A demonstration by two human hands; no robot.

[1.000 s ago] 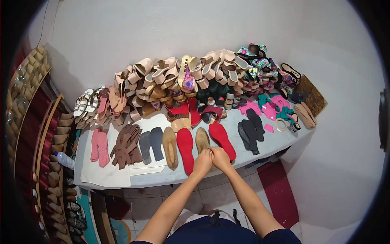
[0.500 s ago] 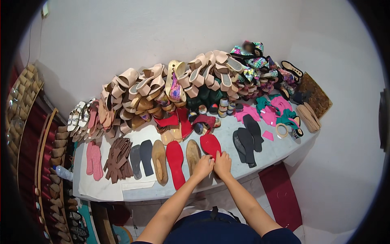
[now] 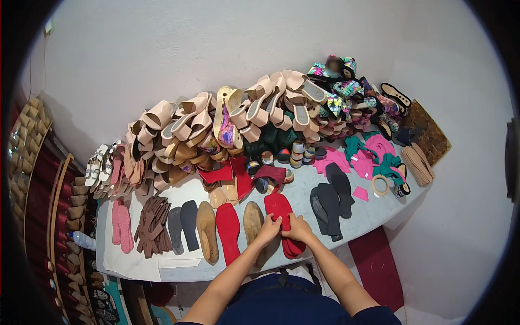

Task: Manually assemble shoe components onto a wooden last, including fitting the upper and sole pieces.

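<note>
Lower centre of the frame, your left hand (image 3: 268, 229) and right hand (image 3: 297, 228) curl over flat red sole-shaped pieces (image 3: 278, 203), grip unclear; keep edges flush.

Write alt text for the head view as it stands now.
A person's left hand and right hand touch red soles on a pale table. Brown shoe lasts lie to their left, dark soles to their right. Heeled sandals are piled behind.

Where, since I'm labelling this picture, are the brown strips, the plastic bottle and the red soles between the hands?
Brown strips (image 3: 153, 225): head view, middle of the pile.
Plastic bottle (image 3: 83, 240): head view, side of its body.
Red soles (image 3: 278, 206): head view, top sole near its far end.
</note>
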